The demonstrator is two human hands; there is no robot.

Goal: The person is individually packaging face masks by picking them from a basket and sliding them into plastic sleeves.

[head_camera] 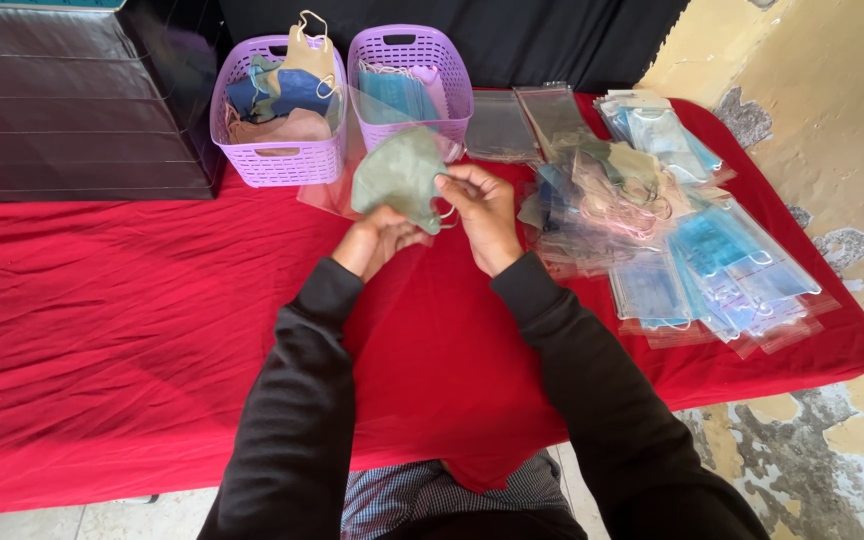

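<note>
Both hands are up over a red tablecloth: the left hand and right hand pinch a green face mask together with a clear plastic bag. Two purple baskets sit behind it, and bagged masks are piled to the right. The wall is yellow and peeling, and the floor is worn too.

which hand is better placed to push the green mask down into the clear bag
Probably the right hand: its fingers pinch the green mask at its ear-loop edge, on top. The left hand sits lower, under the mask, seemingly holding the clear bag, so it looks better suited to steadying.
</note>
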